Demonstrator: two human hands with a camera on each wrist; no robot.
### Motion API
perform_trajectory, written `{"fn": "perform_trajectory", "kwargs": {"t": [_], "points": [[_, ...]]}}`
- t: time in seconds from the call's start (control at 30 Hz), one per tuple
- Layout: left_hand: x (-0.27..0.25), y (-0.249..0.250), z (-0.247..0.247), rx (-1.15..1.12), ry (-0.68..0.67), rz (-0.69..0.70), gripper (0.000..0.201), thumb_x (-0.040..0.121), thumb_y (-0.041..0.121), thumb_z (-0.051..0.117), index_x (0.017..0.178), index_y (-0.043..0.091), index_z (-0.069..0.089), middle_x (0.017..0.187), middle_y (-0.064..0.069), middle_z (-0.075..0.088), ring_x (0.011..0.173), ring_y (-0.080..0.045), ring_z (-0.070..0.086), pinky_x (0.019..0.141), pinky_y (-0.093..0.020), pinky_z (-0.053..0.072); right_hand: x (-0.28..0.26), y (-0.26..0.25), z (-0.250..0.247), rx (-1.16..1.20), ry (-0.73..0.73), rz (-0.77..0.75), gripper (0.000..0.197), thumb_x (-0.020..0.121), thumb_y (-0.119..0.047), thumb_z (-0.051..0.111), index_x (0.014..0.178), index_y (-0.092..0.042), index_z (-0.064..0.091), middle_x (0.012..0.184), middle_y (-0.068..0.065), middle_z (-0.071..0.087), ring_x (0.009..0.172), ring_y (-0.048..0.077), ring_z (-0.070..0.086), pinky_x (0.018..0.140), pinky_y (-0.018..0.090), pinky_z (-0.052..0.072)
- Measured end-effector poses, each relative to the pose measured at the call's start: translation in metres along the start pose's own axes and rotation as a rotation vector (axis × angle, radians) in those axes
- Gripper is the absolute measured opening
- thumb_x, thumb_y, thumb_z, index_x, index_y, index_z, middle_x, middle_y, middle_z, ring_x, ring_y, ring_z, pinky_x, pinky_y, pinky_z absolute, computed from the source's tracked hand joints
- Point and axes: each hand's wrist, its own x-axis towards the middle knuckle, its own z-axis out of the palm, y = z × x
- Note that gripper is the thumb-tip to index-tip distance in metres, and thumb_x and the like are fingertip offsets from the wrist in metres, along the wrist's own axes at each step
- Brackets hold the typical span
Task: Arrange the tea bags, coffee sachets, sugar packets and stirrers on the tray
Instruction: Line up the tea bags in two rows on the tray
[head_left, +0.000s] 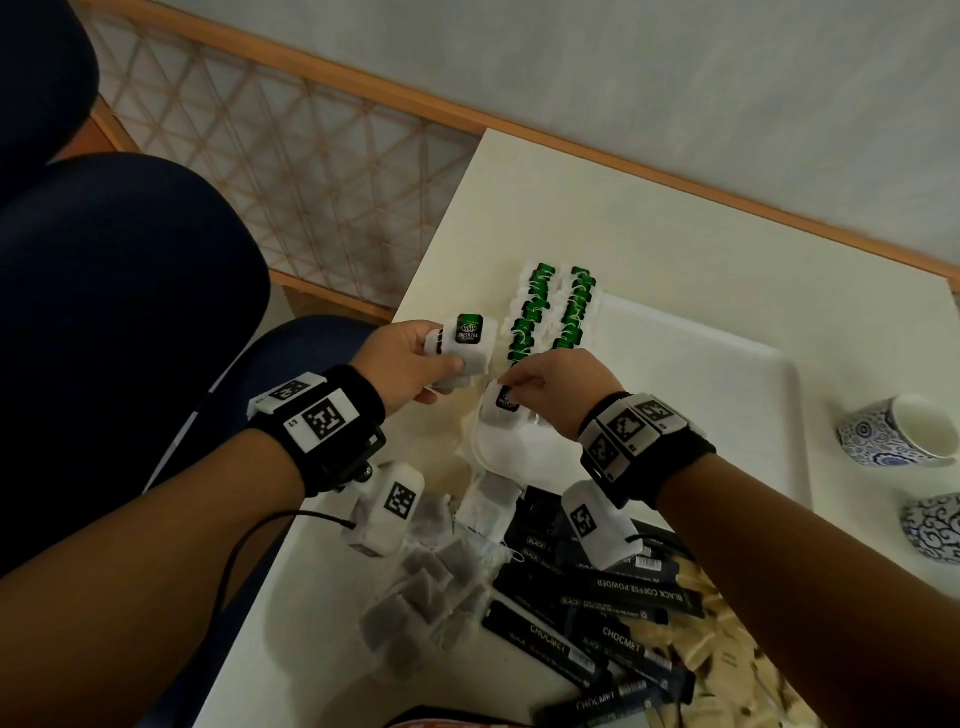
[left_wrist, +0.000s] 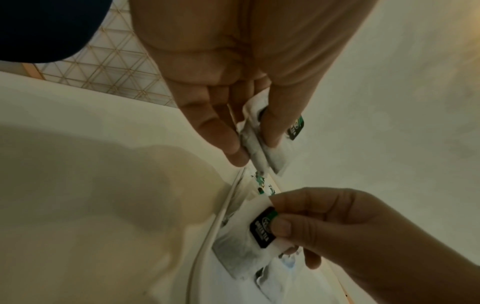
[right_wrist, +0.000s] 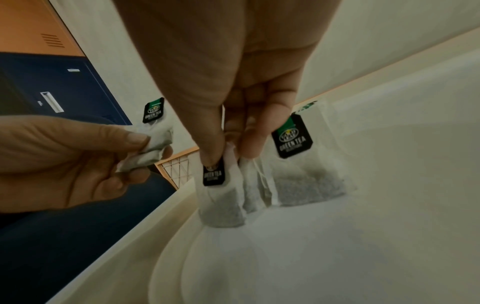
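My left hand (head_left: 447, 353) grips a small stack of green tea bags (head_left: 465, 345) above the table's left edge; in the left wrist view its fingers (left_wrist: 223, 139) and thumb clamp the stack (left_wrist: 270, 156). Just right of it, my right hand (head_left: 511, 387) pinches one green tea bag (head_left: 498, 415) by its top, and the bag (right_wrist: 221, 201) hangs down onto the white tray (head_left: 727, 389). Two rows of green tea bags (head_left: 550, 312) lie on the tray's left part. Loose tea bags (head_left: 426, 587), black coffee sachets (head_left: 597, 597) and beige packets (head_left: 727, 649) are heaped near me.
Two blue-and-white cups (head_left: 893, 431) stand on the table to the right of the tray. A dark blue chair (head_left: 130, 312) is at the left, beside the table. The right half of the tray shows bare white surface.
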Motion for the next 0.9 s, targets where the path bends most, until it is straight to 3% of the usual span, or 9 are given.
{"fn": "perform_trajectory", "kwargs": {"t": [0.13,0.2,0.27,0.33,0.4,0.47,0.57,0.7,0.9], "points": [[0.000,0.000,0.005,0.031,-0.020,-0.014,0.017,0.086,0.008,0.067,0.089,0.024,0.064,0.081,-0.002,0.069,0.067,-0.013,0.064,0.052,-0.018,0.051,0.001,0.004,0.000,0.030,0.042,-0.020,0.025,0.090,-0.025,0.058,0.114,-0.026,0.068,0.107,-0.003,0.069,0.099,0.015,0.061,0.084,0.025,0.047],[0.000,-0.001,0.009,0.031,-0.033,-0.019,0.017,0.085,0.006,0.067,0.090,0.023,0.065,0.078,-0.002,0.068,0.064,-0.013,0.062,0.050,-0.017,0.050,-0.002,0.008,-0.003,0.072,0.124,-0.043,0.026,0.095,-0.024,0.051,0.116,-0.023,0.066,0.113,-0.002,0.067,0.103,0.017,0.060,0.089,0.025,0.044],[-0.001,-0.001,0.014,0.043,-0.053,-0.021,0.016,0.085,0.005,0.067,0.092,0.020,0.065,0.077,-0.003,0.068,0.061,-0.011,0.061,0.049,-0.016,0.048,-0.008,0.010,-0.007,0.210,0.217,-0.039,0.028,0.098,-0.020,0.045,0.117,-0.022,0.065,0.110,-0.001,0.066,0.097,0.017,0.059,0.093,0.033,0.048],[-0.003,0.000,0.021,0.063,-0.079,-0.019,0.016,0.085,0.005,0.067,0.094,0.018,0.065,0.076,-0.002,0.067,0.059,-0.009,0.060,0.048,-0.015,0.047,-0.015,0.008,-0.012,0.333,0.273,-0.047,0.027,0.097,-0.027,0.047,0.116,-0.024,0.065,0.100,-0.007,0.063,0.089,0.010,0.057,0.087,0.039,0.052],[-0.004,0.001,0.028,0.077,-0.111,-0.010,0.016,0.085,0.005,0.067,0.094,0.017,0.065,0.074,-0.001,0.066,0.058,-0.008,0.060,0.048,-0.015,0.046,-0.024,0.006,-0.015,0.351,0.263,-0.071,0.026,0.092,-0.037,0.056,0.114,-0.028,0.066,0.097,-0.012,0.063,0.085,0.005,0.058,0.081,0.030,0.052],[-0.006,0.002,0.034,0.074,-0.144,-0.001,0.016,0.084,0.004,0.067,0.092,0.018,0.065,0.073,0.000,0.065,0.057,-0.005,0.060,0.048,-0.014,0.044,-0.030,0.004,-0.018,0.277,0.235,-0.089,0.024,0.087,-0.036,0.063,0.109,-0.028,0.068,0.095,-0.010,0.065,0.080,0.004,0.057,0.076,0.020,0.046],[-0.008,0.004,0.040,0.071,-0.161,0.006,0.013,0.088,0.005,0.063,0.097,0.014,0.066,0.071,0.000,0.064,0.057,-0.006,0.059,0.047,-0.015,0.045,-0.037,0.010,-0.020,0.276,0.269,-0.090,0.012,0.087,-0.026,0.066,0.095,-0.024,0.074,0.087,-0.008,0.070,0.077,0.005,0.059,0.074,0.018,0.047],[-0.009,0.003,0.038,0.073,-0.094,-0.003,0.018,0.096,0.006,0.050,0.103,0.010,0.066,0.074,-0.002,0.061,0.059,-0.009,0.055,0.047,-0.015,0.048,-0.049,0.024,-0.022,0.281,0.261,-0.052,0.011,0.088,-0.026,0.064,0.093,-0.025,0.074,0.083,-0.011,0.068,0.078,0.003,0.060,0.074,0.018,0.046],[-0.005,0.001,0.028,0.069,-0.030,0.006,0.013,0.093,0.013,0.058,0.093,0.007,0.069,0.075,0.003,0.061,0.068,-0.011,0.054,0.069,-0.025,0.050,-0.052,0.040,-0.015,0.126,0.208,0.002,0.015,0.089,-0.030,0.062,0.098,-0.025,0.073,0.091,-0.008,0.062,0.084,0.010,0.056,0.078,0.025,0.043]]}}
